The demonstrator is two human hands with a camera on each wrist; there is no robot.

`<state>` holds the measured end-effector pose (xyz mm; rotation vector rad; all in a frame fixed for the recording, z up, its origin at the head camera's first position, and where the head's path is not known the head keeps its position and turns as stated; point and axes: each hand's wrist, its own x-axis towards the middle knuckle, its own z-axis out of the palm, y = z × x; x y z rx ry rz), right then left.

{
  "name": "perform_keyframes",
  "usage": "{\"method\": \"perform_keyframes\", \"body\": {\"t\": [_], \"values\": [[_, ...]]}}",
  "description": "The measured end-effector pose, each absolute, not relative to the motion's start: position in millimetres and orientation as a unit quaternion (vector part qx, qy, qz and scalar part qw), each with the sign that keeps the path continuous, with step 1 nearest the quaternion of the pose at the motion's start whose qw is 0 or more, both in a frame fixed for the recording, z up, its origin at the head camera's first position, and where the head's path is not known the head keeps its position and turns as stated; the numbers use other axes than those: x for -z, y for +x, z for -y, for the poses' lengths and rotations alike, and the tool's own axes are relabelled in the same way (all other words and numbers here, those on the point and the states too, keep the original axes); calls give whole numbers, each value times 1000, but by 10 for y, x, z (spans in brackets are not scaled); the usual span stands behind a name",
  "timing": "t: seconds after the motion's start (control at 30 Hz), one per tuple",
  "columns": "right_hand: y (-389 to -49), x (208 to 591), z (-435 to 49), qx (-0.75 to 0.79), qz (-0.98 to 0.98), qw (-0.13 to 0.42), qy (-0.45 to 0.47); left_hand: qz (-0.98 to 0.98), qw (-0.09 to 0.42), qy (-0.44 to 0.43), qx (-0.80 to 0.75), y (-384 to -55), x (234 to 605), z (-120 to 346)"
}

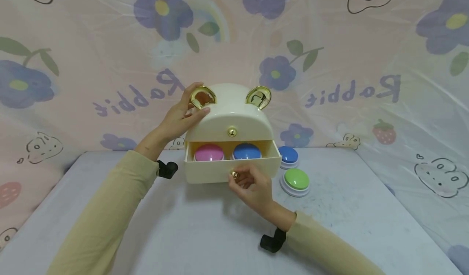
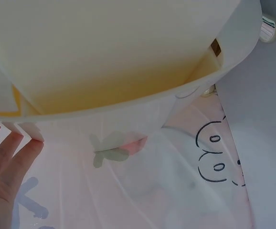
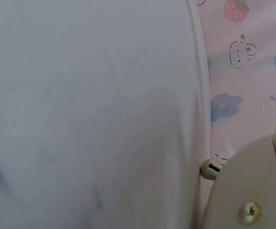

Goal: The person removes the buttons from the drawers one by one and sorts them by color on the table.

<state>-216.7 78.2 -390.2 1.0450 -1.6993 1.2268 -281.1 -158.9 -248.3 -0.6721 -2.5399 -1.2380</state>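
A cream drawer box (image 1: 234,100) with two gold bear ears stands on the table. Its lower drawer (image 1: 205,174) is pulled out, and a pink push button (image 1: 209,150) and a blue push button (image 1: 247,150) sit inside. With the thumb in front and fingers behind the gold ear, my left hand (image 1: 177,120) holds the box's upper left; the left wrist view shows its fingertips at the box's edge. Thumb and finger of my right hand (image 1: 256,189) pinch the lower drawer's gold knob (image 1: 234,174). The right wrist view leaves that hand out but catches another gold knob (image 3: 249,213).
Right of the box, a second blue push button (image 1: 288,155) stands close by the drawer, with a green push button (image 1: 296,179) nearer the front. A white cloth covers the table (image 1: 190,234). Behind it hangs a patterned curtain (image 1: 234,55) with flowers and mirrored lettering.
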Motion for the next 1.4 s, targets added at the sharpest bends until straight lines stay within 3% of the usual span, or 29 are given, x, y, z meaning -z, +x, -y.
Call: {"method": "perform_keyframes", "body": {"t": [1.4], "values": [[-1897,3913,-820,-417,620,441,497,863,117,-231,433,-2824,2493,1585]]}}
